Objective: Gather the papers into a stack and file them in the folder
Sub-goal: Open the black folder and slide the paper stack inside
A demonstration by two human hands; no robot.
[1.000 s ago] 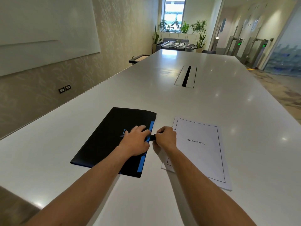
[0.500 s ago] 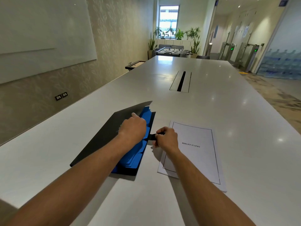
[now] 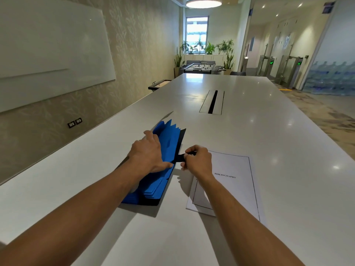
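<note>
A black folder with blue accordion pockets (image 3: 169,143) lies on the white table in front of me, its cover raised steeply on the left so the blue dividers show. My left hand (image 3: 148,153) grips the lifted cover and the top of the dividers. My right hand (image 3: 197,160) pinches the folder's black closure strap (image 3: 179,157) at its right edge. A stack of white papers (image 3: 234,181) headed "BIBLIOGRAPHY" rests flat just right of the folder, partly under my right wrist.
The long white table (image 3: 269,150) stretches ahead, with a cable slot (image 3: 212,102) in its middle. A wall with a whiteboard (image 3: 48,54) runs along the left. Plants and a table football game stand at the far end.
The folder was closed one second ago; my left hand has lifted its cover further and further, exposing the blue pockets. My right hand stays on the strap. The papers have not moved.
</note>
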